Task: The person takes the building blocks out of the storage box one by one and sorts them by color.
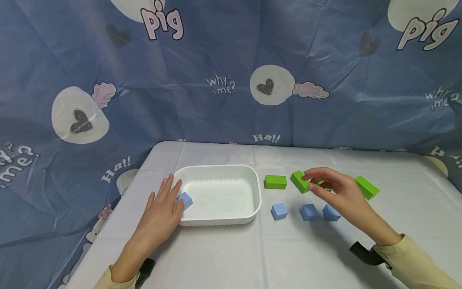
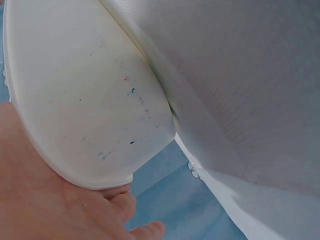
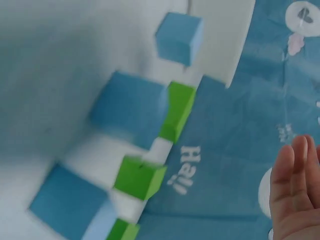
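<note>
A white rectangular tray (image 1: pixel 223 220) stands on the table's left half, with one blue cube (image 1: pixel 186 200) inside by its left wall. My left hand (image 1: pixel 160 214) rests at that end, fingers fairly straight at the rim; in the left wrist view, the hand lies along the tray's outer side (image 2: pixel 100 100). Above the table on the right, my right hand (image 1: pixel 339 192) hovers with bent fingers and a gap between thumb and forefinger, holding nothing. Below and behind it lie green blocks (image 1: pixel 299 181), one partly hidden by the fingers. A blue cube (image 1: pixel 331 212) is partly covered by this hand.
Another green block (image 1: pixel 276 182) lies just right of the tray, and one more green block (image 1: pixel 367 187) lies beyond the right hand. Two further blue cubes (image 1: pixel 279 211) sit in the front row. A blue printed cloth (image 1: pixel 231 116) hangs behind the white-covered table (image 1: pixel 223 257).
</note>
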A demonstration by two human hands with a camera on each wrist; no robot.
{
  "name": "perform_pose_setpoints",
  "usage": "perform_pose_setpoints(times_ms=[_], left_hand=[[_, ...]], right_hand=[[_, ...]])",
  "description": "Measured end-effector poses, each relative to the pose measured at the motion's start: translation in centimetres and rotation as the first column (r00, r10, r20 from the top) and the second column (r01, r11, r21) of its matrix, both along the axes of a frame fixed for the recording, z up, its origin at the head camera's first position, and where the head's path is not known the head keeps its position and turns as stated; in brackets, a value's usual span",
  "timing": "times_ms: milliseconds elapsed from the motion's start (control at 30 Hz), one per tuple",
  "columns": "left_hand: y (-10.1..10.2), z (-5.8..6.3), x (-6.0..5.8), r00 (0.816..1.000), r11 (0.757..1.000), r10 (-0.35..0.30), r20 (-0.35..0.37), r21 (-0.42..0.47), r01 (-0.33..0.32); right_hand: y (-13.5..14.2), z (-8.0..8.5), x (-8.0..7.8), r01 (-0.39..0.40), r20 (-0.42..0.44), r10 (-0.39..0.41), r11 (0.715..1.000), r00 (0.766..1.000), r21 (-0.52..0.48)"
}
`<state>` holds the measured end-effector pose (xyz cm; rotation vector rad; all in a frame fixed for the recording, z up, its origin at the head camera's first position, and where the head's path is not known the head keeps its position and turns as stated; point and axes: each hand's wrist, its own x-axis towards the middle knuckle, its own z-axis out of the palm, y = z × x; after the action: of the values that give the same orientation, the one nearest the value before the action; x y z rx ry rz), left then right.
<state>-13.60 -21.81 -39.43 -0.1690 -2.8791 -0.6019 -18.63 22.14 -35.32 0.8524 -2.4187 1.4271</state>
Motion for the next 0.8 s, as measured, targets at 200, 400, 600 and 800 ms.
perform_pose_setpoints(times_ms=[200,400,600,800], left_hand=[[-0.1,0.0,-0.1,1.000,1.000,-0.002,-0.003,0.007,0.002],[-0.1,0.1,0.0,1.000,1.000,-0.003,-0.002,-0.002,0.003],[-0.1,0.2,0.0,1.000,1.000,-0.001,-0.004,-0.003,0.001],[-0.1,0.0,0.0,1.000,1.000,0.004,0.019,0.000,-0.004]], right_hand=[[-2.3,0.9,-0.7,-0.075,-0.016,0.074,0.995,0.997,-0.067],[-4.7,1.8,-1.7,-0.104,0.009,0.105,0.993,0.994,-0.053],[-7.3,2.6,-3.4,-0.158,0.044,0.158,0.987,0.987,0.004],[-9.6,3.4,-5.1,-0.258,0.054,0.256,0.966,0.965,0.035]])
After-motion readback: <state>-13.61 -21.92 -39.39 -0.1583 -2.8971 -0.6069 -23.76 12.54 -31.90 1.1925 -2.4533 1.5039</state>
